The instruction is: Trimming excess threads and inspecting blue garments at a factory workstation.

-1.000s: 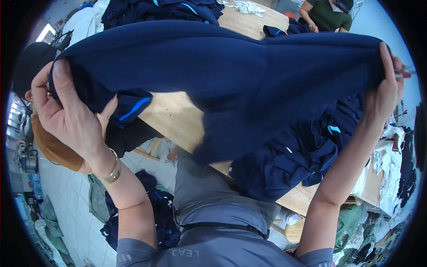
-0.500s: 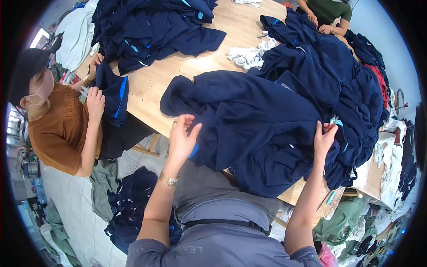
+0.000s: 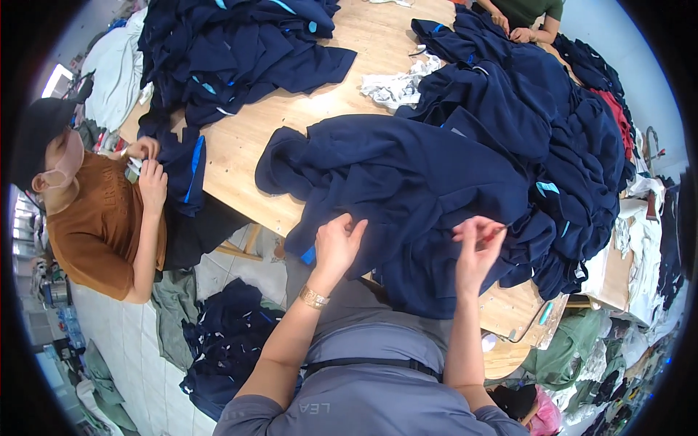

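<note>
A navy garment [image 3: 407, 167] lies spread in folds across the near side of the table, a bright blue strip showing at its lower left edge. Over its near left part is my left hand [image 3: 337, 251], its fingers curled in and the thumb close to them at the cloth. My right hand [image 3: 476, 254] is bent over the near right part, its fingers closed on a small, thin, dark-tipped tool that looks like thread snips [image 3: 501, 231]. Blur and my fingers hide most of that tool.
Navy garments pile up at the right [image 3: 574, 145] and far left [image 3: 240, 51] of the wooden table [image 3: 320, 109]. White scraps [image 3: 403, 83] lie between. One co-worker [image 3: 102, 218] handles navy cloth at left, another [image 3: 534, 18] at the far right. A dark cloth heap [image 3: 229, 341] covers floor.
My right hand has come left and nearer, away from the light-blue label on the right pile. My left hand has moved right and down onto the garment, its fingers curling in.
</note>
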`<state>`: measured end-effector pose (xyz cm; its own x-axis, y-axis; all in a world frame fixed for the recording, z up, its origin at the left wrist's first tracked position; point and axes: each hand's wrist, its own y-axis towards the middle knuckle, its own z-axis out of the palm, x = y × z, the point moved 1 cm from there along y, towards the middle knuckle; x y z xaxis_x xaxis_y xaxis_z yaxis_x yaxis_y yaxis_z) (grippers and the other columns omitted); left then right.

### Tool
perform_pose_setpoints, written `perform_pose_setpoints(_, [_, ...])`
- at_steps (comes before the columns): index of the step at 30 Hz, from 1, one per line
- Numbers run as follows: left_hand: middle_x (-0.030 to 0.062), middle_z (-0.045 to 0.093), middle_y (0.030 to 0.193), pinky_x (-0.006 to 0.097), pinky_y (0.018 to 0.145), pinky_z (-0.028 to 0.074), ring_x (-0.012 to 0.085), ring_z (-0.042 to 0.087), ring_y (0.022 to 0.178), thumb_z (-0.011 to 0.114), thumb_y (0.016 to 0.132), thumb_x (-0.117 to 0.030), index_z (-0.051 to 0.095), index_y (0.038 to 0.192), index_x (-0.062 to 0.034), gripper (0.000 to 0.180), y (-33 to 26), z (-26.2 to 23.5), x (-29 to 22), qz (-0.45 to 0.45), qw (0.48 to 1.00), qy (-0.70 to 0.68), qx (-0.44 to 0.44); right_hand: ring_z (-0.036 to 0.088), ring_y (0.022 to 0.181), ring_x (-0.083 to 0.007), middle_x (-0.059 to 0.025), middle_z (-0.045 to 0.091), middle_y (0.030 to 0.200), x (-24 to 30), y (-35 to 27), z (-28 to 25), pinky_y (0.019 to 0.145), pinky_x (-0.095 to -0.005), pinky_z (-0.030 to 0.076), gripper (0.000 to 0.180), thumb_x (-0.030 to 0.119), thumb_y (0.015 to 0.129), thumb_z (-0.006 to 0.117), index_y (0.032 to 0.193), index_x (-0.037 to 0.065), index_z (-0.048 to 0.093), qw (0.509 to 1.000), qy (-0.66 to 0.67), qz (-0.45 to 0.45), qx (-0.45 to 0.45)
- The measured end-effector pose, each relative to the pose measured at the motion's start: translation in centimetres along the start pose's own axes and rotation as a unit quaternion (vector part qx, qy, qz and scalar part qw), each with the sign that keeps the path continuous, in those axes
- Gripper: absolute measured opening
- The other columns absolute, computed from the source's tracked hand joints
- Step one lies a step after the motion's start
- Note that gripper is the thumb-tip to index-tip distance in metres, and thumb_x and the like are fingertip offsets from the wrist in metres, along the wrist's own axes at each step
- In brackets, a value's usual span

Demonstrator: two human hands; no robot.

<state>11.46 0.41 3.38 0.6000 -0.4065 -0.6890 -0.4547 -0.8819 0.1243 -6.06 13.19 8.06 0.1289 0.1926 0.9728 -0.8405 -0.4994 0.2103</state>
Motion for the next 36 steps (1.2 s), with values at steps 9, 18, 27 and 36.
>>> perform_pose_setpoints(9, [0.005,0.062,0.083,0.031,0.066,0.056,0.014,0.061,0.073,0.054,0.091,-0.024,0.051,0.086,-0.0089,0.017,-1.0,-2.3,-4.7,-0.325,0.618,-0.693,0.178,0.053,0.06,-0.0099,-0.0052,0.05,0.084,1.2,-3.3,1.5,0.052,-0.0195,0.04,0.025,-0.002,0.086,0.054,0.086,0.01,0.032,0.978,0.071,0.133,0.141])
perform_pose_setpoints(18, [0.0062,0.061,0.096,0.04,0.083,0.049,0.0184,0.058,0.094,0.052,0.092,-0.022,0.055,0.091,-0.0111,0.011,-2.9,-1.5,-5.9,-0.31,0.547,-0.757,0.179,0.045,0.061,-0.0124,-0.0081,0.051,0.083,1.1,-4.1,3.1,0.055,-0.0235,0.04,0.025,-0.008,0.077,0.058,0.085,0.003,0.037,0.98,-0.066,-0.023,0.187])
perform_pose_setpoints(27, [0.0039,0.06,0.09,0.033,0.082,0.048,0.012,0.056,0.087,0.057,0.089,-0.013,0.059,0.08,-0.0067,0.011,-2.8,-1.3,-6.7,-0.289,0.613,-0.711,0.187,0.05,0.064,-0.013,-0.0105,0.052,0.087,2.7,-3.2,2.9,0.055,-0.023,0.04,0.026,-0.011,0.076,0.057,0.081,0.004,0.036,0.962,-0.129,-0.072,0.231])
perform_pose_setpoints(36, [0.0024,0.058,0.076,0.035,0.078,0.052,0.0099,0.056,0.07,0.057,0.09,-0.015,0.056,0.067,-0.0081,0.024,-2.6,-0.9,-6.3,-0.262,0.656,-0.684,0.183,0.052,0.066,-0.0146,-0.0115,0.051,0.086,3.1,-2.5,2.5,0.056,-0.0244,0.042,0.024,-0.012,0.078,0.053,0.082,0.004,0.036,0.932,-0.176,-0.119,0.293])
